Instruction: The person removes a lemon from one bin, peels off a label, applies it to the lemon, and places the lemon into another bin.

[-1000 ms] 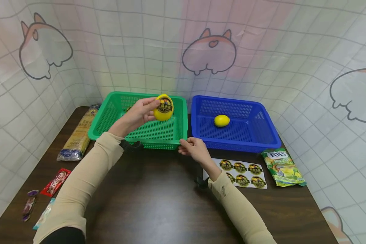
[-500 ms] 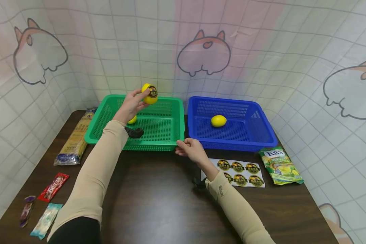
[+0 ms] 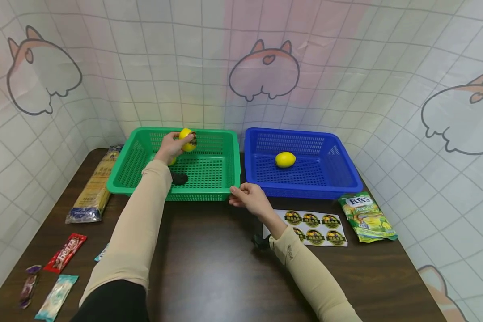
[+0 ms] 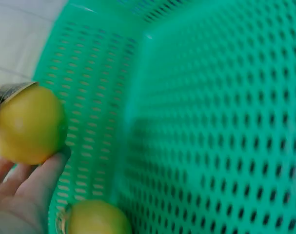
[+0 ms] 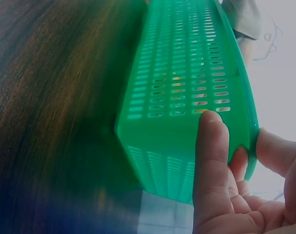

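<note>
The left hand (image 3: pixel 170 146) grips a stickered lemon (image 3: pixel 188 139) over the green basket (image 3: pixel 209 172), toward its 12 o'clock wall. A second lemon (image 4: pixel 95 219) lies just below. The right hand (image 3: pixel 250 200) pinches the basket's 5 o'clock corner.

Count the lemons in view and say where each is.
3: one lemon in the left hand, a second under it in the green basket, a third in the blue basket.

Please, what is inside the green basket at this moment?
Inside the green basket, the left hand holds a stickered lemon. A second lemon lies under that hand, mostly covered in the head view; whether it has a sticker cannot be seen.
</note>
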The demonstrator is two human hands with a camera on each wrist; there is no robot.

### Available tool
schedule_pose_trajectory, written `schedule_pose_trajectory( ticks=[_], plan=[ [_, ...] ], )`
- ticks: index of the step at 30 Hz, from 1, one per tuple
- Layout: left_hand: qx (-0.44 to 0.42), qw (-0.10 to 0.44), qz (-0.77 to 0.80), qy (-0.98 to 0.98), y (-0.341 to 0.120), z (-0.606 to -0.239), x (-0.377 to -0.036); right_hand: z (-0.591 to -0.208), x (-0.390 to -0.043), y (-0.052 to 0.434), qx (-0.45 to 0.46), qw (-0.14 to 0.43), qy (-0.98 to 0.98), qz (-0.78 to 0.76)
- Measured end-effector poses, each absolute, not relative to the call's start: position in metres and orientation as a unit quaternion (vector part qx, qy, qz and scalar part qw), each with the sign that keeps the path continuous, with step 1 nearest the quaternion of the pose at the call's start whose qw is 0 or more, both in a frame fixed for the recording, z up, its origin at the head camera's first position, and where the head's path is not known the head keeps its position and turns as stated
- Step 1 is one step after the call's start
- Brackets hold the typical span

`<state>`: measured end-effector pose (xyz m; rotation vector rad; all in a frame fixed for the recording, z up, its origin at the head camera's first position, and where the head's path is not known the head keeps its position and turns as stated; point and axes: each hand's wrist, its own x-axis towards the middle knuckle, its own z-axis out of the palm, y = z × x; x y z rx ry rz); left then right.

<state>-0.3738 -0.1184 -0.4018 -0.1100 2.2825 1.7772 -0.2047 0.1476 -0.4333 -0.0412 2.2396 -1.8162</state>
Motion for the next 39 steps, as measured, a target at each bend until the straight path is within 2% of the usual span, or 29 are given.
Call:
schedule_pose_trajectory(
  ticks=[8,13,28,39],
  plan=[
    [0.007,0.134,0.375,0.917,-0.117,-0.424,-0.377,-0.433,-0.205,0.149,-0.011,0.128,0.769,-0.626],
    [0.023,0.149,0.299,0.942,-0.117,-0.427,-0.373,-0.434,-0.206,0.149,-0.014,0.126,0.773,-0.622],
    [0.026,0.143,0.260,0.955,-0.120,-0.433,-0.379,-0.437,-0.207,0.152,-0.020,0.125,0.780,-0.613],
    [0.024,0.183,0.241,0.953,-0.116,-0.413,-0.378,-0.434,-0.206,0.152,-0.022,0.128,0.787,-0.604]
  ],
)
